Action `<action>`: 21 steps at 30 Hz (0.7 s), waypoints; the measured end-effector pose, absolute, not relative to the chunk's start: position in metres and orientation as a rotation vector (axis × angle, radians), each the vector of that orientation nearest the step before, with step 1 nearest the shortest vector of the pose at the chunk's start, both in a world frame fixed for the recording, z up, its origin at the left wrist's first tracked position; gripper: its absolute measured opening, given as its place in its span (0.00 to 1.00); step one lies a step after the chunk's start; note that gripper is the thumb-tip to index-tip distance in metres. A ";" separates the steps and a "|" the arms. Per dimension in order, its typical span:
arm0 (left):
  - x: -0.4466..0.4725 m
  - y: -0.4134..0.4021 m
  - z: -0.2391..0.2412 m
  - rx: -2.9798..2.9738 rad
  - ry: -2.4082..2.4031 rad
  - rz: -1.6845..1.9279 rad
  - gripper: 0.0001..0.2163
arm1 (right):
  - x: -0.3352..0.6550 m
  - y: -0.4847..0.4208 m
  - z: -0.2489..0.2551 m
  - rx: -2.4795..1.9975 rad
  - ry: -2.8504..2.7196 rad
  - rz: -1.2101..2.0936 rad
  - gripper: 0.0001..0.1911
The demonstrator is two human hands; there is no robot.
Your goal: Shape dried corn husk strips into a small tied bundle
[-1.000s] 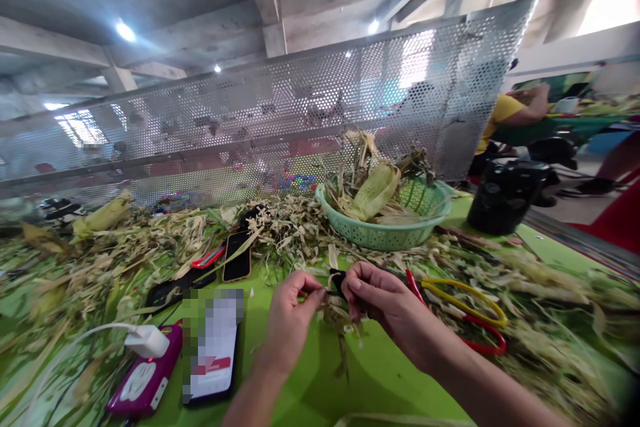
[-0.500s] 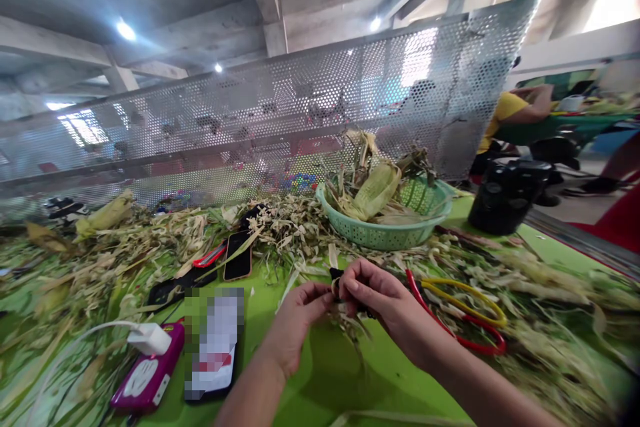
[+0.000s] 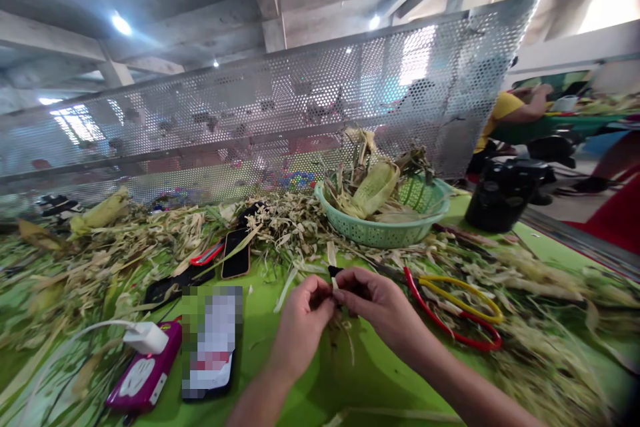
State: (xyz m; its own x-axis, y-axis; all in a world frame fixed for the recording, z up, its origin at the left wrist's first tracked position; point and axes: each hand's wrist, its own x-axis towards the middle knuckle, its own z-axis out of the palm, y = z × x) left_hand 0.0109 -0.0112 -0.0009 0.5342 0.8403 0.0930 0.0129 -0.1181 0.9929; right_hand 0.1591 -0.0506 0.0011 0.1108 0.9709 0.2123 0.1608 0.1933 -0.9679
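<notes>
My left hand [image 3: 304, 320] and my right hand [image 3: 376, 299] meet over the green table, fingertips pinched together. Between them is a small pale strip of corn husk [image 3: 331, 253] that sticks up, with a black band [image 3: 333, 271] around or against it. Fingers hide most of the piece's lower part; thin dry fibres [image 3: 345, 325] hang below. Just right of my right hand lie scissors with red and yellow loop handles [image 3: 463, 300], their blades partly hidden among husks.
Behind the hands stands a green plastic basket [image 3: 380, 232] of corn husks. A black bin-like container [image 3: 504, 197] is at right. Left are a lit phone [image 3: 216, 340], a purple power bank [image 3: 147, 373], a dark phone [image 3: 236, 255] and a red cutter [image 3: 207, 253]. Husk scraps surround them; a perforated metal screen [image 3: 240, 113] rises behind.
My right hand's fingers have shifted lower and closer to the left fingertips on the piece. More of its pale strip shows below the black band. The view has shifted slightly.
</notes>
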 end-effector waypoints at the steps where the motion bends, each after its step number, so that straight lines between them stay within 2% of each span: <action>1: 0.011 -0.011 -0.001 1.531 0.777 0.824 0.06 | 0.159 -0.051 0.000 -1.232 -1.333 0.836 0.09; 6: 0.010 -0.010 -0.001 1.445 0.797 0.797 0.07 | 0.160 -0.053 -0.003 -1.275 -1.407 0.613 0.07; 14: -0.001 -0.004 0.006 1.123 0.675 0.720 0.15 | 0.162 -0.052 0.007 -1.156 -1.163 0.867 0.14; 21: 0.011 -0.007 -0.006 1.280 0.687 0.735 0.10 | 0.159 -0.052 0.003 -1.107 -1.177 0.858 0.10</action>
